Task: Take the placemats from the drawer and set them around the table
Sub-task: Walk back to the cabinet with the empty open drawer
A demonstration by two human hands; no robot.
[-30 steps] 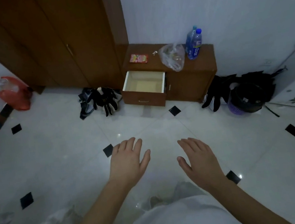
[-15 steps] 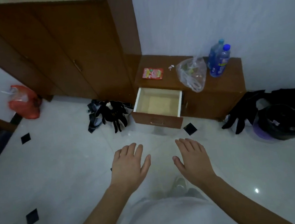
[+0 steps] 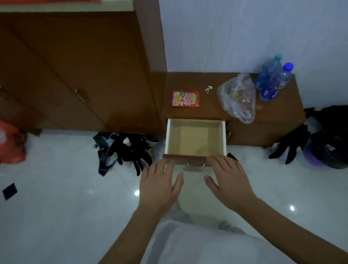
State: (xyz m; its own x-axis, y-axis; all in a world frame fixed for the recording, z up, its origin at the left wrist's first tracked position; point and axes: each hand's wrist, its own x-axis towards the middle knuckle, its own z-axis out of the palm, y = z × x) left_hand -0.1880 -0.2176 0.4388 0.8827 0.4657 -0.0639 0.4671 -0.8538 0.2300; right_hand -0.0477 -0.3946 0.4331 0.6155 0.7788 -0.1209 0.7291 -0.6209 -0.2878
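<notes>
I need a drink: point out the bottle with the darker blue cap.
The front bottle, nearer the cabinet's right edge; the bottle behind it has a paler cap.

**Both hands flat and spread, reaching forward**

Both bare forearms stretch forward from the bottom of the view, angling in toward each other. The left hand (image 3: 161,185) is palm down, fingers loosely spread, thumb pointing inward. The right hand (image 3: 229,176) mirrors it, palm down, fingers extended, thumb toward the left. The two hands sit side by side, apart, holding nothing.
</notes>
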